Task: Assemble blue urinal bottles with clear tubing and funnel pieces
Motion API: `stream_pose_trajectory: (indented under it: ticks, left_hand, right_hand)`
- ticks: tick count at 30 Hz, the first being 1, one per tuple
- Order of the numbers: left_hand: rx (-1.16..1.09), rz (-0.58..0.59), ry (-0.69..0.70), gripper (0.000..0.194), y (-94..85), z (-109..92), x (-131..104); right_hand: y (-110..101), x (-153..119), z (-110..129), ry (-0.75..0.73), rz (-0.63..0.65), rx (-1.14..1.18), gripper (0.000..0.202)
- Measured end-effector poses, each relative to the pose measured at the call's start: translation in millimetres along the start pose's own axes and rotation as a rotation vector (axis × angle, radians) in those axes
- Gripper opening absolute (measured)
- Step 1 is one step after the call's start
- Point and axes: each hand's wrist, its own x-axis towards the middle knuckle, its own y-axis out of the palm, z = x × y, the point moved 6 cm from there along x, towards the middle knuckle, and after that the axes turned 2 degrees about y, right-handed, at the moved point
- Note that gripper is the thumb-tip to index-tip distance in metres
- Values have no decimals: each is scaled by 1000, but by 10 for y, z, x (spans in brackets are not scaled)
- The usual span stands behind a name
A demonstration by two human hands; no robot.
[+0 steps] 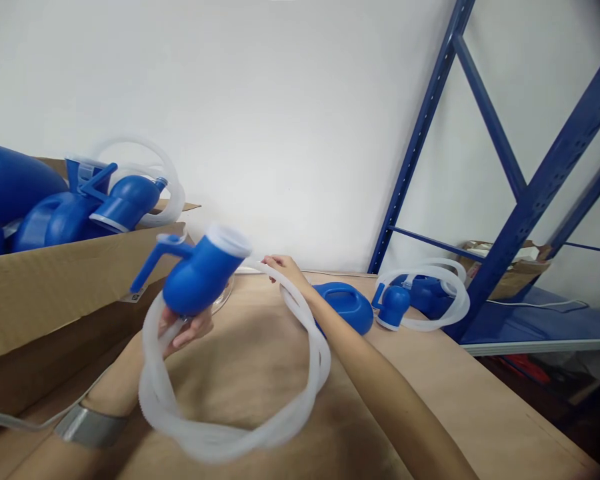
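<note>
My left hand [193, 330] is wrapped round the neck end of a blue urinal funnel [195, 280], where the clear hose joins it. The funnel is tilted, its white-rimmed mouth facing up and to the right, its handle sticking out to the left. A translucent ribbed hose [250, 440] hangs in a big twisted loop between my hands. My right hand [283, 267] is closed on the upper right part of the hose, near the wall; its fingertips are partly hidden. Behind my right forearm a blue jug [347, 307] with a moulded handle lies on the table.
An open cardboard box [80, 267] at left holds several blue jugs and another funnel [130, 200] with hose. At right on the table [445, 393] are a blue funnel [394, 307] and coiled hose [463, 303]. A blue metal rack [535, 180] stands beyond.
</note>
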Motion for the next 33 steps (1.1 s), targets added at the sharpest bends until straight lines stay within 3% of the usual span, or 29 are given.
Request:
stream_pose_trajectory:
  ticks: [4, 7, 9, 12, 15, 18, 21, 23, 27, 29, 33]
  left_hand:
    - [-337, 1, 228, 72, 127, -117, -5]
    - [-446, 20, 229, 62, 206, -130, 11]
    - [-422, 21, 221, 51, 222, -111, 23]
    - [-369, 55, 226, 46, 231, -55, 29]
    - [-401, 54, 213, 40, 234, 14, 27]
    - [-455, 6, 209, 33, 241, 17, 15]
    - [-467, -19, 162, 35, 251, -38, -6]
    - [-492, -16, 120, 39, 237, -92, -28]
    - [-490, 61, 53, 71, 208, -191, -100]
    - [-383, 66, 55, 80, 194, -230, -142]
    - [-66, -79, 101, 68, 158, -275, -183]
  right_hand:
    - [-185, -22, 115, -9, -73, 95, 55]
    - [-378, -117, 335, -38, -87, 190, 52]
    - [-455, -229, 616, -144, -25, 172, 44]
    - [-361, -461, 1011, -222, 191, -25, 55]
    - [-146, -695, 1207, -291, 284, -380, 93]
    - [-15, -787, 1174, -344, 169, -554, 94]
    - [-20, -739, 1014, -350, 85, -479, 88]
    - [-76, -689, 935, -373, 66, -433, 72]
    - [-184, -663, 894, -429, 68, -445, 55]
    - [-192, -682, 897, -445, 106, -448, 56]
    - [-222, -707, 907, -424, 142, -292, 58]
